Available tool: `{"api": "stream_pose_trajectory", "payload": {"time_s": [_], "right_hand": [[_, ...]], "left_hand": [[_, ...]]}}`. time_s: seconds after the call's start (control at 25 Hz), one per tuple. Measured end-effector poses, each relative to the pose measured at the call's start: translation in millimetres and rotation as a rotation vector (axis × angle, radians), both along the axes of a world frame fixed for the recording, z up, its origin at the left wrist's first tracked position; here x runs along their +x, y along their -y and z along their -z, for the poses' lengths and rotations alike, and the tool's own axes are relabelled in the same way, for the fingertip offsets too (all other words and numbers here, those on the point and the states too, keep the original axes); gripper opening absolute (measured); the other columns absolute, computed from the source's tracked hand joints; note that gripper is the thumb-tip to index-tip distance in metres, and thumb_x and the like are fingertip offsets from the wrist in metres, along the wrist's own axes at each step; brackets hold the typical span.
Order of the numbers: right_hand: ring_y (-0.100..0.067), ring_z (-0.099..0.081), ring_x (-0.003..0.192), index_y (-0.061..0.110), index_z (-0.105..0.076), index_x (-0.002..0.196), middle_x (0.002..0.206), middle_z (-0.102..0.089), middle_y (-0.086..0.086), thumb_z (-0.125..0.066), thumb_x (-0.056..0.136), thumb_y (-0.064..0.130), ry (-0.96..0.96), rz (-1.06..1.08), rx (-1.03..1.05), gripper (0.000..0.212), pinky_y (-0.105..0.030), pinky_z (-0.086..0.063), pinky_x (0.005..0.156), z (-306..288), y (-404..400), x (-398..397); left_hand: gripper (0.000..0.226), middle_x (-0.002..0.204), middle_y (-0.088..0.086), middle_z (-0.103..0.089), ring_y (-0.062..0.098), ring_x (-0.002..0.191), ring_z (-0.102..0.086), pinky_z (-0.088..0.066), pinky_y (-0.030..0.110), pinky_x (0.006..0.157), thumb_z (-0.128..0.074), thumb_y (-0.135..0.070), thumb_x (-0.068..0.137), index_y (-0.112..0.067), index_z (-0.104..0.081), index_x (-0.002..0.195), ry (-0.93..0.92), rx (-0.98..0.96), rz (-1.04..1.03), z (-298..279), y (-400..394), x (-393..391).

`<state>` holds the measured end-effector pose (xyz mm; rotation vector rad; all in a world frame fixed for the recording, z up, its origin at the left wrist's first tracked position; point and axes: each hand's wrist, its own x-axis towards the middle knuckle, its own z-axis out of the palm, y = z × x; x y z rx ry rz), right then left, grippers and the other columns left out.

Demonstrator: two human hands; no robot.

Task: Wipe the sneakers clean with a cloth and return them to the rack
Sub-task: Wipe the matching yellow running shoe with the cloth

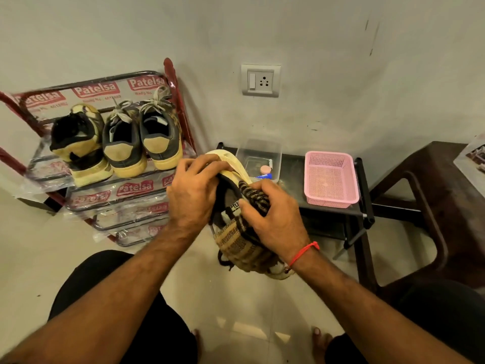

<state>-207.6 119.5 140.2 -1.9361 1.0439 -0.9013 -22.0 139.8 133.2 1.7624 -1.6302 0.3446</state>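
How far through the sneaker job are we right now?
Three sneakers stand on the rack's top shelf; I cannot tell whether they are already wiped. In hand: the left hand grips a fourth sneaker at its pale sole, while the right hand presses the striped cloth onto it. Left: finishing this wipe and setting that sneaker on the rack.

pink basket point(331, 179), brown striped cloth point(241, 243)
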Motion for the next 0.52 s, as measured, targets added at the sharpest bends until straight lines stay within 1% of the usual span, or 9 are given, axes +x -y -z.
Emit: {"api": "stream_pose_trajectory", "payload": {"time_s": [0.08, 0.12, 0.2, 0.24, 0.28, 0.32, 0.4, 0.48, 0.52], "right_hand": [[-0.005, -0.065, 0.097, 0.024, -0.066, 0.112, 0.104, -0.067, 0.010, -0.070, 0.089, 0.042, 0.054, -0.133, 0.188, 0.030, -0.023, -0.057, 0.083, -8, 6, -7], [-0.006, -0.066, 0.098, 0.026, -0.066, 0.115, 0.106, -0.068, 0.009, -0.069, 0.089, 0.043, 0.093, -0.149, 0.277, 0.031, -0.027, -0.058, 0.084, -12, 9, -12], [-0.009, -0.067, 0.100, 0.030, -0.066, 0.118, 0.109, -0.069, 0.007, -0.065, 0.093, 0.039, 0.191, -0.138, 0.408, 0.026, -0.030, -0.057, 0.084, -16, 15, -20], [-0.009, -0.067, 0.102, 0.033, -0.064, 0.120, 0.112, -0.068, 0.007, -0.065, 0.094, 0.037, 0.221, -0.163, 0.420, 0.026, -0.030, -0.057, 0.085, -16, 16, -22], [-0.008, -0.066, 0.105, 0.035, -0.062, 0.123, 0.115, -0.067, 0.008, -0.065, 0.092, 0.036, 0.211, -0.223, 0.393, 0.031, -0.028, -0.057, 0.085, -16, 16, -22], [-0.007, -0.064, 0.109, 0.035, -0.060, 0.126, 0.119, -0.065, 0.009, -0.065, 0.090, 0.035, 0.154, -0.298, 0.321, 0.036, -0.026, -0.056, 0.088, -15, 16, -20], [-0.007, -0.058, 0.117, 0.030, -0.058, 0.133, 0.125, -0.061, 0.006, -0.066, 0.092, 0.031, -0.022, -0.354, 0.047, 0.042, -0.019, -0.049, 0.098, -9, 16, -8], [-0.009, -0.055, 0.115, 0.024, -0.061, 0.133, 0.124, -0.059, 0.001, -0.065, 0.095, 0.024, -0.146, -0.231, -0.219, 0.038, -0.011, -0.042, 0.099, -3, 23, 2], [-0.011, -0.055, 0.112, 0.021, -0.063, 0.131, 0.122, -0.058, -0.002, -0.065, 0.096, 0.020, -0.163, -0.141, -0.301, 0.036, -0.010, -0.042, 0.098, -1, 28, 5]], "left_hand": [[0.029, 0.119, 0.001, -0.071, 0.023, 0.112, -0.063, -0.054, 0.048, 0.096, -0.055, -0.005, 0.093, -0.015, -0.073, 0.113, -0.223, -0.064, 0.101, 5, 7, 19], [0.031, 0.116, 0.001, -0.072, 0.019, 0.113, -0.064, -0.052, 0.047, 0.101, -0.055, 0.003, 0.091, -0.012, -0.074, 0.111, -0.329, -0.089, 0.151, 5, 9, 27], [0.033, 0.111, 0.002, -0.071, 0.015, 0.110, -0.066, -0.053, 0.046, 0.102, -0.054, 0.014, 0.090, -0.007, -0.073, 0.108, -0.438, -0.113, 0.211, 11, 13, 37], [0.032, 0.109, 0.003, -0.072, 0.015, 0.109, -0.067, -0.053, 0.046, 0.101, -0.054, 0.015, 0.090, -0.005, -0.072, 0.107, -0.466, -0.115, 0.235, 15, 16, 39], [0.032, 0.108, 0.003, -0.072, 0.016, 0.108, -0.067, -0.054, 0.046, 0.100, -0.054, 0.016, 0.089, -0.004, -0.072, 0.106, -0.493, -0.115, 0.257, 21, 19, 37], [0.032, 0.106, 0.002, -0.072, 0.016, 0.107, -0.068, -0.054, 0.047, 0.099, -0.054, 0.016, 0.089, -0.004, -0.073, 0.105, -0.529, -0.113, 0.270, 27, 22, 34], [0.031, 0.106, 0.001, -0.073, 0.017, 0.107, -0.068, -0.054, 0.047, 0.097, -0.056, 0.014, 0.089, -0.007, -0.073, 0.104, -0.617, -0.085, 0.280, 35, 27, 29], [0.031, 0.107, 0.004, -0.072, 0.019, 0.107, -0.068, -0.055, 0.047, 0.097, -0.057, 0.015, 0.088, -0.005, -0.073, 0.104, -0.663, -0.061, 0.348, 39, 34, 23], [0.032, 0.107, 0.005, -0.072, 0.020, 0.107, -0.068, -0.055, 0.046, 0.098, -0.056, 0.017, 0.086, -0.003, -0.073, 0.105, -0.661, -0.065, 0.385, 38, 37, 20]]}}
